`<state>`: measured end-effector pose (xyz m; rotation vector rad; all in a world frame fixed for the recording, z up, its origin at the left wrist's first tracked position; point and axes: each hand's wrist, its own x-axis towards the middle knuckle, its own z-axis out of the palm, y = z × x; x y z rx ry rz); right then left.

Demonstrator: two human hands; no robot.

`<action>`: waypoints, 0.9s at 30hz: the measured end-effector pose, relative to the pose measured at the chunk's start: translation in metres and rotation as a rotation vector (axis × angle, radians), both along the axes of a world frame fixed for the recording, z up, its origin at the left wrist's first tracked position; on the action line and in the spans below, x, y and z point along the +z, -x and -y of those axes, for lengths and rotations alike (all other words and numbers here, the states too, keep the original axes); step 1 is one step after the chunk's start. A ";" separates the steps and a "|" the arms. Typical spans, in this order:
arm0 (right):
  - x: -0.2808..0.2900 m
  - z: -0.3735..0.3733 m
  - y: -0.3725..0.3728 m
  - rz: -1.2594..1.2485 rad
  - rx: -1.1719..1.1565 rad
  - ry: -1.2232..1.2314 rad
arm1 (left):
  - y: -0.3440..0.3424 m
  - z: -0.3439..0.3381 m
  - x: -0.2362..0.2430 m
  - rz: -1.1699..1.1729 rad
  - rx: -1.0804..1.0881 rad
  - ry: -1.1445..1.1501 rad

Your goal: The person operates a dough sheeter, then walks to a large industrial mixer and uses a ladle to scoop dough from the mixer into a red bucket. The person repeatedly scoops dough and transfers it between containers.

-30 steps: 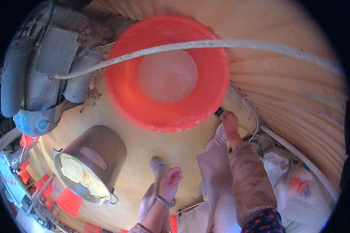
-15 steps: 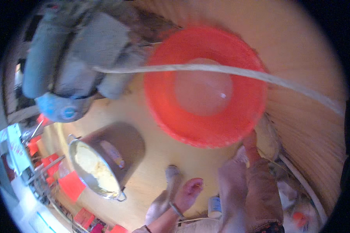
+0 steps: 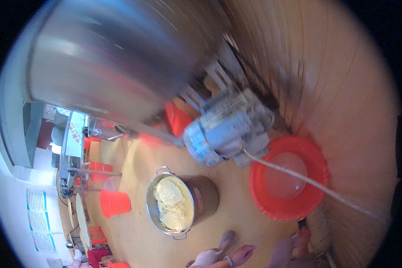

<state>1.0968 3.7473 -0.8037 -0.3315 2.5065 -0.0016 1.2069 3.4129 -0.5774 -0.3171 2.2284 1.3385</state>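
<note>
My left hand [image 3: 242, 255], with a bracelet at the wrist, hangs low near my shoe, its fingers curled and nothing visible in them. My right hand [image 3: 303, 240] reaches up to just below the near rim of a red tub [image 3: 259, 187]. Its fingers close around a small dark thing [image 3: 302, 223] that I cannot make out. Pale cloudy liquid [image 3: 286, 176] stands in the tub. Left of it is a tall metal pot [image 3: 205, 198] with two loop handles, holding a lumpy, pale yellow, dough-like mass [image 3: 169, 201].
A large shiny metal drum [image 3: 120, 58] fills the upper left. A grey-blue motor [image 3: 223, 129] sits below it, with a white cable [image 3: 317, 185] crossing over the tub. Red buckets [image 3: 115, 203] stand at the left. A brown wall [image 3: 357, 111] rises on the right.
The view has swung up and left, so the drum has come into sight, and the tub and pot sit farther right and lower. My right hand appears slightly farther from the tub rim.
</note>
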 end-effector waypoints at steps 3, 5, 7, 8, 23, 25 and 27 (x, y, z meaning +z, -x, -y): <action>0.120 -0.002 -0.019 -0.188 -0.326 0.096 | -0.009 -0.004 0.088 -0.185 0.028 -0.065; 0.230 0.009 0.004 -0.012 -0.392 0.397 | 0.002 0.016 0.164 -0.034 -0.100 -0.003; 0.355 0.028 0.031 0.215 -0.441 0.593 | 0.008 0.033 0.235 0.411 0.006 0.048; 0.417 0.042 0.046 0.280 -0.437 0.663 | 0.006 0.044 0.268 0.224 0.232 -0.134; 0.850 0.337 0.293 -0.721 -0.127 1.366 | 0.183 0.419 0.693 -1.242 1.113 0.193; 0.878 0.406 0.338 -0.725 -0.080 1.509 | 0.253 0.510 0.720 -1.343 0.922 0.099; 0.898 0.479 0.385 -0.750 -0.016 1.565 | 0.331 0.596 0.724 -1.093 0.949 0.193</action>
